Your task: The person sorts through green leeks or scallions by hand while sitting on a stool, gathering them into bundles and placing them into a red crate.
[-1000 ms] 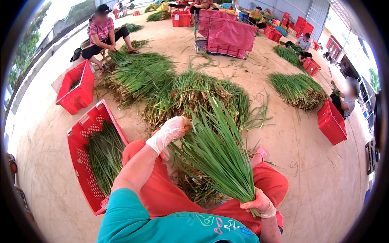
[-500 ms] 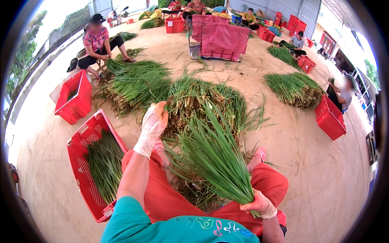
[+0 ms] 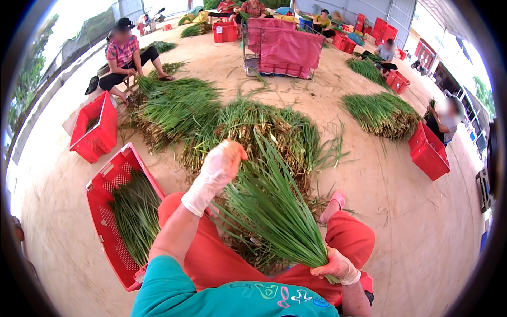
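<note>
The bunch (image 3: 277, 214) is a thick sheaf of long, narrow green leaves, held at a slant above the person's lap, between the knees. Its cut ends gather at the lower right, beside the right knee, where the stems pack tightly and turn a paler, yellowish green. From there the blades spread like a fan toward the upper left. Most are deep green, smooth and fairly straight; along the left edge a few stray outward and droop, and at the top the tips thin out in front of the heap (image 3: 266, 124), which shows brownish, straw-coloured bases among its green.

The right hand (image 3: 338, 267), in a thin pale glove, is closed firmly round the stems just above their ends, a short stub poking out below the fist. The left hand (image 3: 219, 162), gloved likewise, is raised beside the upper leaves with its fingers curled in; whether it pinches a blade is hard to tell from this angle.

To the left stands a red crate (image 3: 102, 211) with more leaves (image 3: 134, 211) laid lengthwise inside. Loose scraps (image 3: 259, 256) litter the ground below the bunch.
</note>
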`<state>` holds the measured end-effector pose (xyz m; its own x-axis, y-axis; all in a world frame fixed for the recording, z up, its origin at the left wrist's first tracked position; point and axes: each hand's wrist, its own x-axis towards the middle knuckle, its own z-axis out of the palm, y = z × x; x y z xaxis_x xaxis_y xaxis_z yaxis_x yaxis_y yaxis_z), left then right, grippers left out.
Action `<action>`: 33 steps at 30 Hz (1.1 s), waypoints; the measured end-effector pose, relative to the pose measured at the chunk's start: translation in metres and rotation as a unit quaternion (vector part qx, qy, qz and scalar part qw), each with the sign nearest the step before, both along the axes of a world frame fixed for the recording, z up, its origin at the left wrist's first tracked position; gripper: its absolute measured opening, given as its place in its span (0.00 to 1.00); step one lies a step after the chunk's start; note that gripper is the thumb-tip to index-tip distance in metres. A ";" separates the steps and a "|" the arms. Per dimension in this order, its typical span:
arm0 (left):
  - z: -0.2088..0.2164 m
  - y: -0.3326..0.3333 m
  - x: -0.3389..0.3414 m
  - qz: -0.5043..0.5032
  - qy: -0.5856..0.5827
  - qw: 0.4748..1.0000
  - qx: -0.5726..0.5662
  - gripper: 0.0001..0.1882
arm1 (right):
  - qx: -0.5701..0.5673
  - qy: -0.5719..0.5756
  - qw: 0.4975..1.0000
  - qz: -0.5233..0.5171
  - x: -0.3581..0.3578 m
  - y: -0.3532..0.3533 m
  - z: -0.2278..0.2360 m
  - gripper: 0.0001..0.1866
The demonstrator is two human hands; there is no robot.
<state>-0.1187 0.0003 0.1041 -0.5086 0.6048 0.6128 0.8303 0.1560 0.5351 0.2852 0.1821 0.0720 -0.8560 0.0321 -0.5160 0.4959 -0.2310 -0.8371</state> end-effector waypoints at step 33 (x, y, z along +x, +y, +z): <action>-0.002 -0.087 -0.054 0.135 -0.228 0.951 -0.157 0.13 | -0.053 0.031 0.995 -0.073 -0.002 0.009 0.008 0.26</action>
<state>-0.1730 -0.0865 0.1018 -0.8405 0.5322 0.1015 0.4305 0.5423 0.7215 0.2833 0.1908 0.0798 -0.8766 0.1066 -0.4693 0.3989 -0.3847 -0.8324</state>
